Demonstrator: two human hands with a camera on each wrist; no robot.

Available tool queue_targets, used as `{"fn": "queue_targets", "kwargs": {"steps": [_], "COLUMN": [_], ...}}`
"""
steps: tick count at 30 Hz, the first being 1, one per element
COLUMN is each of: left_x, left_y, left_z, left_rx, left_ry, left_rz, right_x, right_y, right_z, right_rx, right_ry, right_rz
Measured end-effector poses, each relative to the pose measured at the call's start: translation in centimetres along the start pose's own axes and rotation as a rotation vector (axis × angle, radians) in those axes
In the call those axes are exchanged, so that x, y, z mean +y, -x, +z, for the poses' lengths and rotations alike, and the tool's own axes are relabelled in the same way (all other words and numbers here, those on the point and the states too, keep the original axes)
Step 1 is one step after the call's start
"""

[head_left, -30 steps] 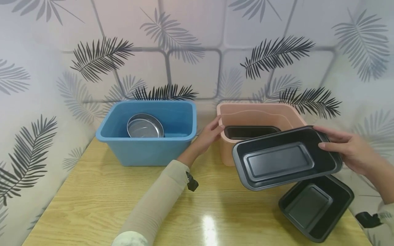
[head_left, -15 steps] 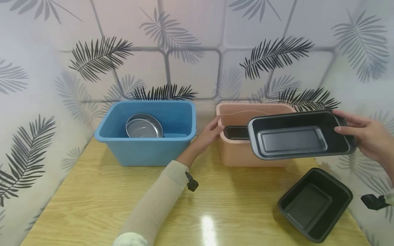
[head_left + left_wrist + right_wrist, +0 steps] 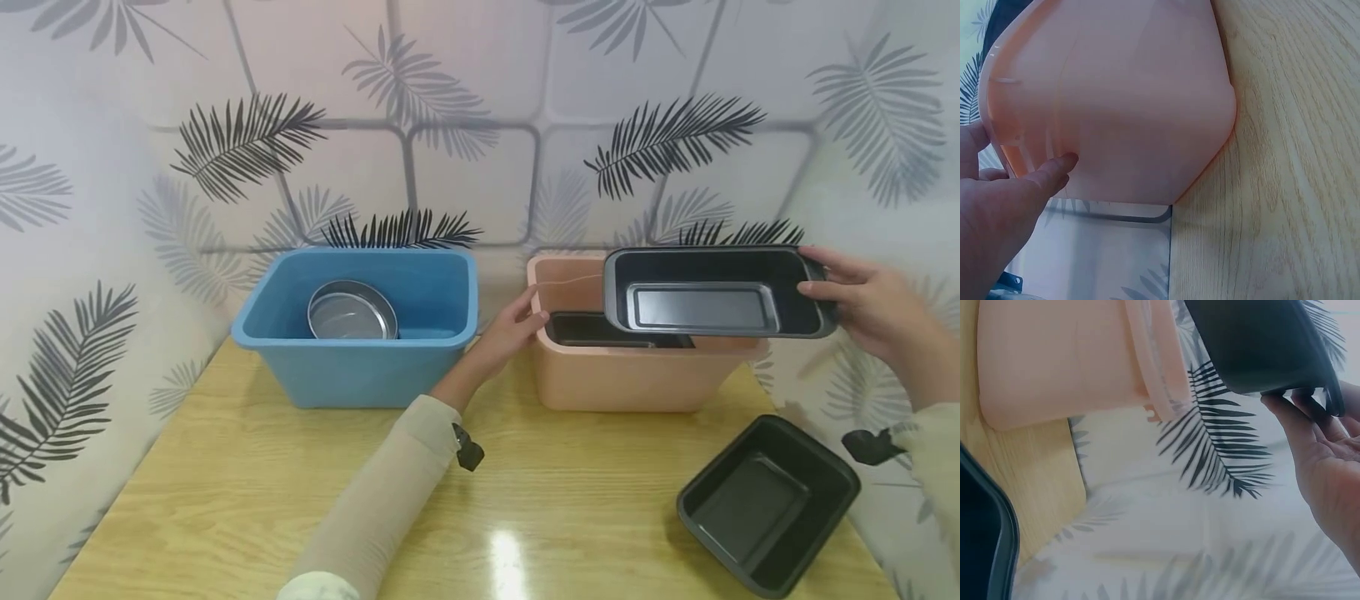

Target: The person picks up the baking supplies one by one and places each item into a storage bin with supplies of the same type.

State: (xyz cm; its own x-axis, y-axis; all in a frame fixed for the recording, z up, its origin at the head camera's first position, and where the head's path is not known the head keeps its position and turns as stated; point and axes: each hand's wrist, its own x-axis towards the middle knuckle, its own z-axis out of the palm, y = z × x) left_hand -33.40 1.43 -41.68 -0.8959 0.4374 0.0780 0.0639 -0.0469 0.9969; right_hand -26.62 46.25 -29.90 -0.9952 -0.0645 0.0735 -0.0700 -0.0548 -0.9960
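Observation:
My right hand (image 3: 877, 312) pinches the right end of a long black loaf pan (image 3: 697, 308), holding it over the pink plastic bin (image 3: 615, 379). In the right wrist view the pan (image 3: 1260, 350) hangs beside the bin, apart from its rim. My left hand (image 3: 506, 337) grips the bin's left rim; in the left wrist view, fingertips (image 3: 1063, 165) lie on the outer wall (image 3: 1141, 94). Inside the bin lies another dark pan (image 3: 588, 327), partly hidden by the held one.
A blue bin (image 3: 367, 375) with a round metal cake pan (image 3: 352, 312) stands to the left. On the wooden table (image 3: 420, 517), near its right edge, sits a smaller black baking pan (image 3: 765, 504). A leaf-patterned wall covering (image 3: 480, 167) rises behind.
The loaf pan has risen in my right hand from in front of the pink bin to above it, and has levelled out. My left hand stays at the rim.

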Motion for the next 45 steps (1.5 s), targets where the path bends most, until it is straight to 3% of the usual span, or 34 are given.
{"fn": "queue_targets", "kwargs": {"steps": [6,9,16,19,26,33,45], "left_x": [-0.3,-0.2,-0.1,0.0,0.0,-0.4,-0.2], "left_y": [0.3,0.4,0.5,0.5,0.6,0.4,0.3], "left_z": [-0.3,-0.4,-0.5,-0.5,-0.1,0.2,0.0], "left_rx": [0.002,0.009,0.018,0.02,0.028,0.02,0.031], "left_ry": [-0.003,-0.011,-0.014,-0.014,-0.008,0.017,0.027], "left_rz": [0.0,-0.003,-0.001,0.004,0.009,0.011,0.005], "right_x": [1.1,1.8,3.1,3.7,5.4,5.9,7.3], "right_y": [-1.8,-2.7,-4.8,-5.5,-6.6,-7.3,-8.8], "right_z": [1.3,2.1,4.4,5.3,6.5,6.7,7.4], "right_rx": [-0.066,-0.056,0.018,0.02,-0.017,-0.037,-0.046], "right_ry": [-0.048,0.005,0.394,0.468,0.444,0.55,0.598], "right_rz": [0.046,0.063,0.153,0.195,0.245,0.236,0.236]}}
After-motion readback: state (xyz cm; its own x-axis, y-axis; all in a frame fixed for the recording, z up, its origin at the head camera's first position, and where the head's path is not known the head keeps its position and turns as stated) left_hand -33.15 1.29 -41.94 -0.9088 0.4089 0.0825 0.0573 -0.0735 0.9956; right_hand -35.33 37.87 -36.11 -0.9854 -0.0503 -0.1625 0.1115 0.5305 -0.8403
